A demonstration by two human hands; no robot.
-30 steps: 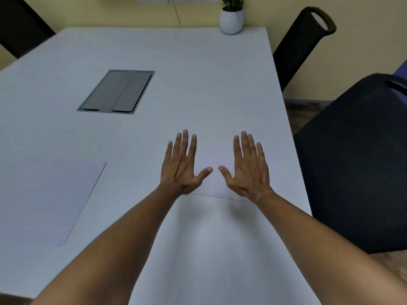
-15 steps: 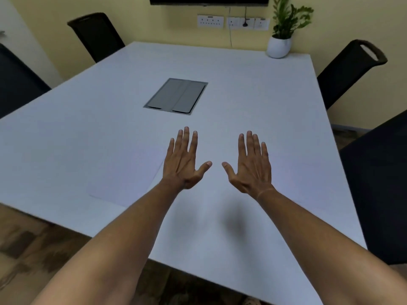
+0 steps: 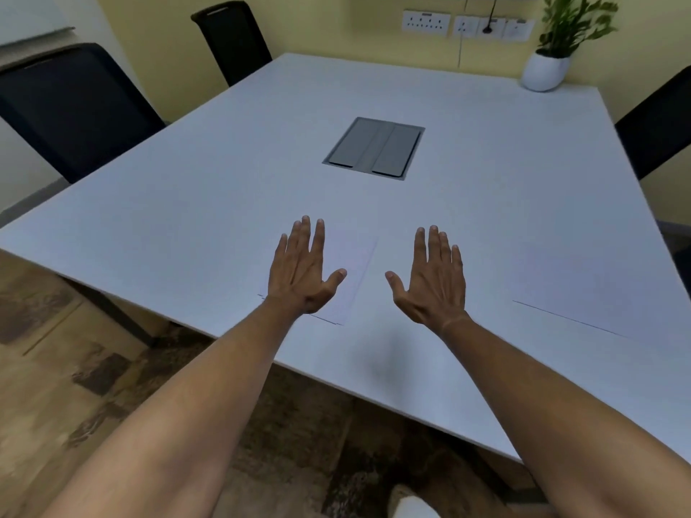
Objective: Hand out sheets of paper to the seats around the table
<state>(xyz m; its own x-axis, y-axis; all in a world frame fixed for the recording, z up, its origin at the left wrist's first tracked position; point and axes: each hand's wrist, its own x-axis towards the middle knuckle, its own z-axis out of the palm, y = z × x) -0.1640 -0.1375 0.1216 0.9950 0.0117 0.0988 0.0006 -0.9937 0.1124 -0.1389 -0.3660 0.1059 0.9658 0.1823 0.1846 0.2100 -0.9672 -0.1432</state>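
Note:
A small stack of white paper sheets (image 3: 353, 272) lies near the front edge of the white table (image 3: 224, 203). My left hand (image 3: 304, 269) hovers over the stack, palm down, fingers spread, holding nothing. To the right of the stack, my right hand (image 3: 435, 278) is also flat and open above bare tabletop. A single white sheet (image 3: 583, 289) lies further right, near the table's right side.
A grey cable hatch (image 3: 374, 148) is set into the table's middle. A potted plant (image 3: 546, 69) stands at the far right corner. Black chairs stand at the left (image 3: 71, 110), far left (image 3: 232, 39) and right (image 3: 658, 125). Patterned floor lies below the front edge.
My view has swung left and pulled back from the right side of the table. Both hands lifted off the right-hand sheet, and the left hand now hovers over the stack.

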